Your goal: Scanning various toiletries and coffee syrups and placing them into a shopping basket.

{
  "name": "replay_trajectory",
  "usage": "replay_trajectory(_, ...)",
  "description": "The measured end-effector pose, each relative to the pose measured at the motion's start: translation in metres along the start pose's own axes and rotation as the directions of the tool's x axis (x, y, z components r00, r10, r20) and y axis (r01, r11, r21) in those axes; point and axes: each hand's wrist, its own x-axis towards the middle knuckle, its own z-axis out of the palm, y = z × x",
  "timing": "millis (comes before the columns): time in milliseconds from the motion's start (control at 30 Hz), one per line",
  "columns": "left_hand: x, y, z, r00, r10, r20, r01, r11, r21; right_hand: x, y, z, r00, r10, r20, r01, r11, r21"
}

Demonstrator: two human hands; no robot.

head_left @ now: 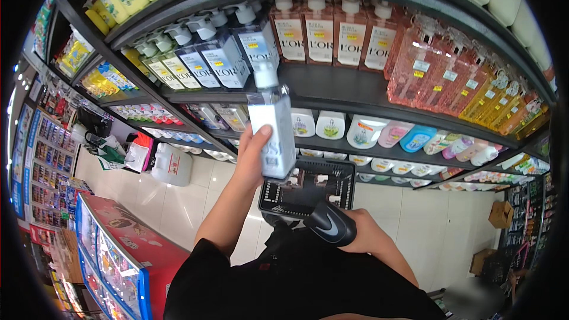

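My left hand (253,149) grips a square, pale blue pump bottle (277,127) with a white pump top, its thumb across the label. The bottle is upright, in front of the middle shelf. My right hand (366,232) is wrapped round a black handheld barcode scanner (329,223), whose head points toward the bottle and the basket. Beneath both hands sits a black shopping basket (348,172) with slotted sides; dark items show inside, too unclear to name. On the shelf just behind the held bottle stand similar blue pump bottles (222,62).
Pink pump bottles (320,29) and red ones (424,74) line the same shelf (338,86). Lower shelves carry white and coloured bottles (364,132). A red and blue freezer chest (127,243) stands at left, near a white jerrycan (172,165). Cardboard boxes (501,214) lie at right.
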Motion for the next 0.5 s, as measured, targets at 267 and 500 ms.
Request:
replay_trajectory(267, 0.11, 0.004, 0.023, 0.496, 0.863, -0.096, -0.616, 0.428, 0.661, -0.009, 0.003, 0.009, 0.998, 0.061, 0.014, -0.061, 0.997, -0.04)
replay_trajectory(500, 0.15, -0.008, 0.018, 0.187, 0.982, -0.013, -0.345, 0.078, 0.935, -0.018, 0.002, 0.011, 0.984, 0.177, -0.005, -0.176, 0.981, -0.077)
